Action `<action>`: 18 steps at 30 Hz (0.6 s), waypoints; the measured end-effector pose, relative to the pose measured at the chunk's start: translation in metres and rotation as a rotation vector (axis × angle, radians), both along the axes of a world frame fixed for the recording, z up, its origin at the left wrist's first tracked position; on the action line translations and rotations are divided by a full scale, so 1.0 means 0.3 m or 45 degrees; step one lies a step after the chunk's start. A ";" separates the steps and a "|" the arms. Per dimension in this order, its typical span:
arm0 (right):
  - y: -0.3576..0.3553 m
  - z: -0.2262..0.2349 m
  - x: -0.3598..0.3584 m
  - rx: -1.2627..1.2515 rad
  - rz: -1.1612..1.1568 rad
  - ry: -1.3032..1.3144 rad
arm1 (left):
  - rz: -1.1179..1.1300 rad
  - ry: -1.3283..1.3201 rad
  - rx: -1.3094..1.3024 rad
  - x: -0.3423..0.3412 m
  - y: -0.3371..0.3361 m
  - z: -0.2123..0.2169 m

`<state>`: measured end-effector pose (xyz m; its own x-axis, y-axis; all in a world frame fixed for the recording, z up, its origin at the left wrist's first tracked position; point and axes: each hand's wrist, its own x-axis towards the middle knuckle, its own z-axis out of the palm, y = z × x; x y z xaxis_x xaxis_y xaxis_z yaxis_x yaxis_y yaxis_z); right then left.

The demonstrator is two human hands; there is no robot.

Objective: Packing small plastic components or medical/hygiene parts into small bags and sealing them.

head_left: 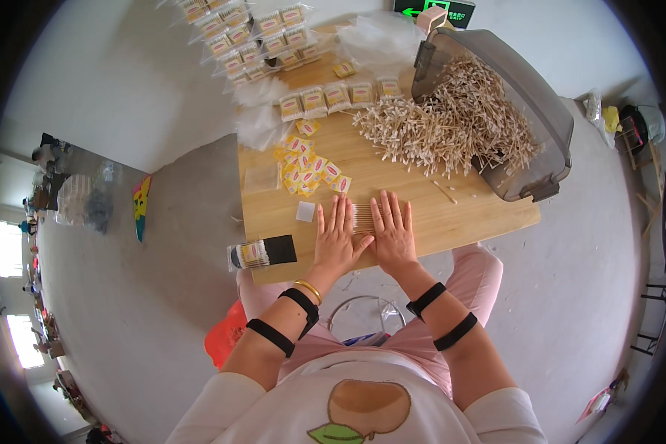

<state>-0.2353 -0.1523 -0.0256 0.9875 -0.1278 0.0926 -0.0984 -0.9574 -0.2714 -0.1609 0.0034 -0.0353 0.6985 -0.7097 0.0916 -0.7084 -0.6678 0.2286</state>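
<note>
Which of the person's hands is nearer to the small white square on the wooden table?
Left. The left hand lies flat just right of the white square; the right hand rests farther right, beyond the left hand.

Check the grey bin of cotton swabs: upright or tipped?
Tipped. The grey bin lies on its side on the wooden table, its mouth facing the person, and cotton swabs spill out across the tabletop.
</note>
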 end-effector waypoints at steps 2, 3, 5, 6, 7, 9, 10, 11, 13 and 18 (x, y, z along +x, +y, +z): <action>0.003 0.007 0.000 0.005 -0.018 0.042 | -0.009 0.003 -0.013 0.001 0.004 -0.003; 0.004 0.009 0.000 0.001 -0.017 0.049 | -0.013 0.007 -0.017 0.001 0.006 0.000; 0.005 0.012 -0.001 -0.008 -0.016 0.063 | -0.023 0.008 0.023 0.009 0.011 0.005; 0.005 0.010 0.000 -0.010 -0.019 0.060 | -0.029 0.007 0.041 0.013 0.012 0.008; 0.006 0.007 0.000 -0.012 -0.022 0.057 | -0.023 0.018 0.019 0.016 0.013 0.011; 0.007 0.002 0.000 -0.018 -0.027 0.052 | -0.015 0.040 -0.027 0.018 0.015 0.015; 0.006 -0.001 0.001 -0.022 -0.029 0.049 | -0.034 0.035 -0.013 0.018 0.017 0.016; 0.004 -0.003 0.001 -0.026 -0.032 0.047 | -0.053 0.030 0.002 0.018 0.019 0.018; 0.004 -0.002 0.001 -0.042 -0.024 0.046 | -0.072 0.018 0.027 0.013 0.023 0.015; 0.007 -0.008 0.004 -0.029 -0.017 0.017 | -0.037 0.070 -0.006 0.009 0.028 0.023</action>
